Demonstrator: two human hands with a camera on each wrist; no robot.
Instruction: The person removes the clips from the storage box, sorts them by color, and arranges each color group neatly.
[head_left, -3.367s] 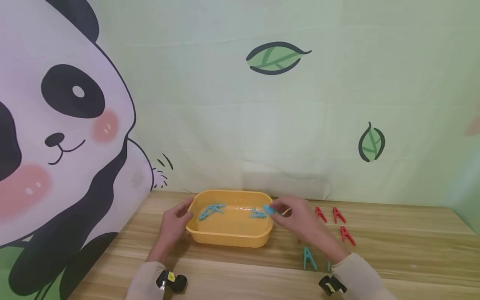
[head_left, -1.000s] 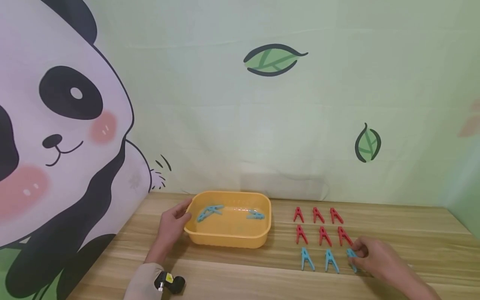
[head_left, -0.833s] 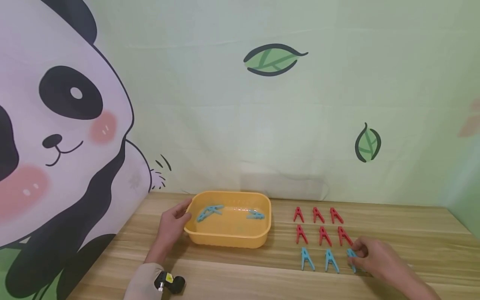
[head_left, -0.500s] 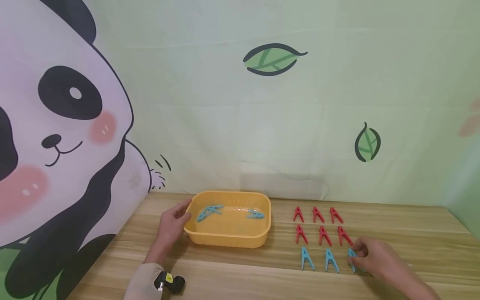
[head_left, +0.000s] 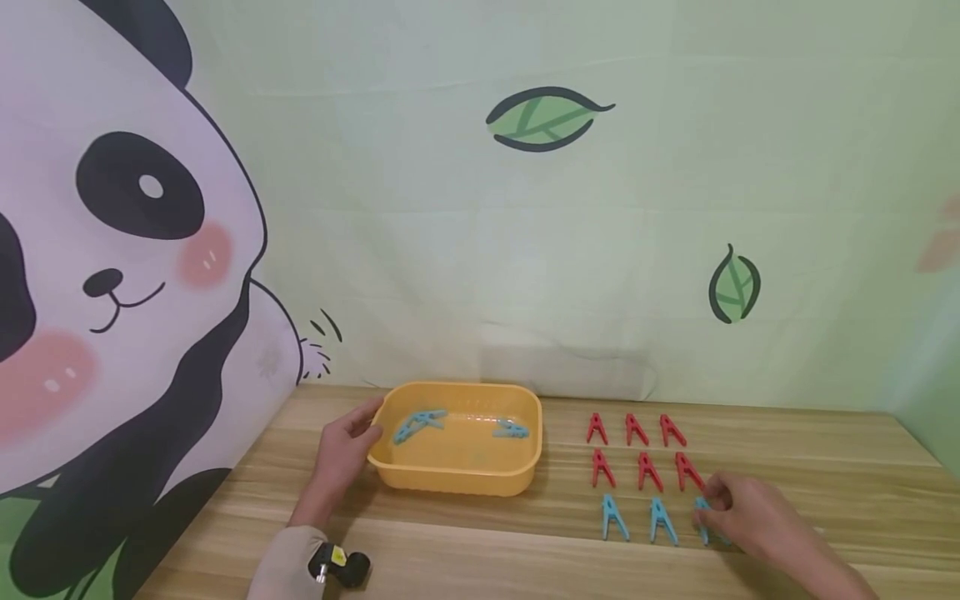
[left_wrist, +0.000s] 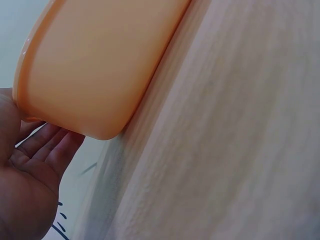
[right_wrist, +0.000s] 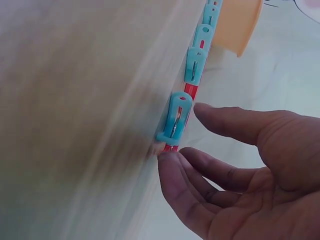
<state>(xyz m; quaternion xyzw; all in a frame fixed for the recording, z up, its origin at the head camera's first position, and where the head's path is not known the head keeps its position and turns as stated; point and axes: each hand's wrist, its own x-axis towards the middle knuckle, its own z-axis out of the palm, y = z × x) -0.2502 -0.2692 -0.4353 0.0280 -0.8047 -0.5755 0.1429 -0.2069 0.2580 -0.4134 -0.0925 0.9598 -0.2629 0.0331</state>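
At the left end of a yellow plastic basin (head_left: 457, 482), my left hand (head_left: 341, 450) grips the rim, thumb at the edge. In the left wrist view its fingers (left_wrist: 62, 152) lie against the outer wall. My right hand (head_left: 757, 517) is by the rightmost blue clothespin (head_left: 702, 517), which it partly covers in the head view. From the right wrist, thumb and fingers are spread apart on either side of that blue clothespin (right_wrist: 176, 120), without pinching it. Blue clothespins (head_left: 423, 419) lie inside the basin, with more blue at its right end (head_left: 513, 428).
Right of the basin, two rows of red clothespins (head_left: 636, 429) lie on the wooden table (head_left: 450, 550). Nearer me runs a row of blue ones (head_left: 660, 521). Behind the table hangs a pale green backdrop (head_left: 420, 250) with a panda and leaves.
My right hand has moved from the basin, with a blue clothespin, to the row's right end, where that clothespin now lies. Its fingers have loosened slightly. My left hand stays on the basin.
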